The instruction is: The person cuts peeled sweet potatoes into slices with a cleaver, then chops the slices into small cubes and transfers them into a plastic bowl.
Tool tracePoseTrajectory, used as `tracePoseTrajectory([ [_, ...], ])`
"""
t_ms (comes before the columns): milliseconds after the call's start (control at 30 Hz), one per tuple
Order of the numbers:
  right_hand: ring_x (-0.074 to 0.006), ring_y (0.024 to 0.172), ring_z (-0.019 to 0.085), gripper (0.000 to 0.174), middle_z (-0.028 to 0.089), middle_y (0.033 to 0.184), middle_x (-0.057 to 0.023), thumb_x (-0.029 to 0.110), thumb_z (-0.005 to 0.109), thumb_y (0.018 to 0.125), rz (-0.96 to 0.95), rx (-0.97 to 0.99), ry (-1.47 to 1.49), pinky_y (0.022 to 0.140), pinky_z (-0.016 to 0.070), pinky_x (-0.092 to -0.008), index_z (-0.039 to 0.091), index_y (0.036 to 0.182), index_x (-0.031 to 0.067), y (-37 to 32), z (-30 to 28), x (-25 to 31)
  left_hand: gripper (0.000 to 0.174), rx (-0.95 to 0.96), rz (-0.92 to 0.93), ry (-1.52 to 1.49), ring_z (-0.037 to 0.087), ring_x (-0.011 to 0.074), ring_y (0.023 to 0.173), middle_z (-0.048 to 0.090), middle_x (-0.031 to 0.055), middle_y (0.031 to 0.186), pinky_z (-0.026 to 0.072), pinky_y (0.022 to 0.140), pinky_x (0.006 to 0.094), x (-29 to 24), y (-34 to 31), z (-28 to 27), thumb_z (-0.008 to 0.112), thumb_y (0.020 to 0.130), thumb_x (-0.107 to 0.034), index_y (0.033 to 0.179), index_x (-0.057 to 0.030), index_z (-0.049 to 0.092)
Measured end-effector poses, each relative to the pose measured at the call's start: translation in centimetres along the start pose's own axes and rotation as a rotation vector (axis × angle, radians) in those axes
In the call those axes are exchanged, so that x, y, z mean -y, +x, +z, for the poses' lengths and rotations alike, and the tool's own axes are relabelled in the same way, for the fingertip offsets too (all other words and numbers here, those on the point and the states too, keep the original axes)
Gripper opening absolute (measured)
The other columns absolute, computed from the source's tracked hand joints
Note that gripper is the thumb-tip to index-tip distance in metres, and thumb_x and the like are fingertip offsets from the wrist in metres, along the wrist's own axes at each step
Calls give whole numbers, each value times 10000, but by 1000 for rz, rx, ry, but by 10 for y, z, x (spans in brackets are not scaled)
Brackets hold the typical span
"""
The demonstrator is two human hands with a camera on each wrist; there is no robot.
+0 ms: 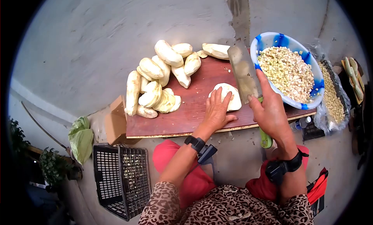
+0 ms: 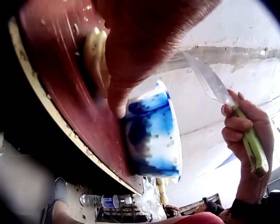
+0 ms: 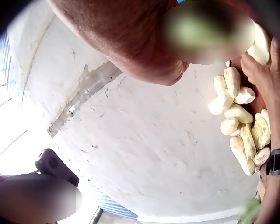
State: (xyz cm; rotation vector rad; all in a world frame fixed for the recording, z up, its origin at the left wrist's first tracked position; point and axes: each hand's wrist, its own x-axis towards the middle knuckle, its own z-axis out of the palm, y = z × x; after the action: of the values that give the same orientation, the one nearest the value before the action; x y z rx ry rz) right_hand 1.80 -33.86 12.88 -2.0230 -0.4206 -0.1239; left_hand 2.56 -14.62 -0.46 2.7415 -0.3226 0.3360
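My left hand (image 1: 218, 112) rests on a pale peeled eggplant (image 1: 234, 100) on the reddish-brown board, fingers spread over its top and thumb out to the near side. In the left wrist view, the eggplant (image 2: 94, 56) shows cut lines beneath the hand. My right hand (image 1: 272, 110) grips a cleaver by its green handle (image 1: 265, 139), the index finger stretched along the broad metal blade (image 1: 244, 73). The left wrist view shows the cleaver (image 2: 210, 79) raised above the board, apart from the eggplant.
Several peeled eggplants (image 1: 151, 67) are heaped at the board's (image 1: 171, 122) left and back. A blue-and-white basin (image 1: 279, 38) of diced pieces stands at right, beside a plastic-lined crate (image 1: 333, 93) of more dice. A black crate (image 1: 122, 174) sits on the floor at left.
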Motion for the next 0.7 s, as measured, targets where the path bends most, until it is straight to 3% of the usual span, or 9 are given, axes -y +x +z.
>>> tracePoseTrajectory([
  [67, -370, 964, 659, 667, 644, 1090, -296, 1, 593, 875, -8, -11, -62, 854, 504, -411, 320, 1482, -41, -2, -3, 0, 904, 34, 13, 99, 299, 434, 1393, 350, 235, 1504, 286, 1119, 520, -1, 7, 11, 884, 637, -357, 1410, -134, 473],
  [167, -411, 1105, 595, 664, 582, 1186, -323, 6, 597, 874, -30, -22, -30, 940, 453, -422, 320, 1474, -59, -3, -8, -2, 895, 30, 29, 109, 331, 430, 1364, 406, 230, 1461, 326, 1086, 514, 5, 13, 12, 892, 609, -363, 1379, -125, 502],
  [200, -454, 984, 623, 674, 616, 1038, -333, 8, 588, 874, -79, -41, -50, 864, 476, -466, 296, 1478, -60, -4, -7, -6, 844, 32, 56, 121, 379, 418, 1325, 462, 212, 1402, 396, 1031, 504, 5, 16, 4, 890, 610, -322, 1343, -114, 527],
  [267, -497, 857, 650, 685, 651, 883, -342, 12, 579, 874, -120, -53, -67, 782, 499, -510, 272, 1482, -60, -4, -9, -7, 755, 82, 101, 162, 405, 428, 1298, 469, 208, 1389, 422, 1014, 507, 10, 21, 1, 862, 647, -272, 1307, -99, 539],
  [400, -498, 840, 650, 683, 652, 864, -336, 13, 583, 878, -79, -12, -74, 764, 501, -512, 272, 1481, -63, -9, -13, -1, 585, 134, 123, 151, 489, 424, 1215, 523, 199, 1308, 464, 979, 473, 14, 27, -7, 778, 696, -158, 1232, -76, 557],
  [533, -441, 1216, 527, 676, 553, 1253, -337, 10, 602, 874, -26, 1, -35, 1034, 391, -432, 314, 1482, -57, -12, -15, 0, 513, -97, 141, -108, 558, 420, 1126, 592, 229, 1139, 504, 912, 475, 27, 30, -17, 704, 739, -119, 1222, -43, 549],
  [567, -432, 1290, 503, 676, 534, 1329, -339, 10, 607, 873, -12, 3, -21, 1087, 370, -417, 322, 1483, -55, -12, -15, 1, 491, -132, 32, -193, 583, 408, 1096, 612, 221, 1126, 510, 901, 460, 31, 30, -20, 697, 750, -117, 1215, -41, 556],
  [700, -454, 1256, 521, 685, 547, 1295, -352, 20, 612, 877, -2, 7, 5, 1066, 386, -427, 313, 1488, -51, -12, -16, 4, 390, -317, -356, -631, 674, 312, 982, 688, 172, 1103, 524, 876, 377, 68, 30, -20, 664, 828, -117, 1196, -17, 581],
])
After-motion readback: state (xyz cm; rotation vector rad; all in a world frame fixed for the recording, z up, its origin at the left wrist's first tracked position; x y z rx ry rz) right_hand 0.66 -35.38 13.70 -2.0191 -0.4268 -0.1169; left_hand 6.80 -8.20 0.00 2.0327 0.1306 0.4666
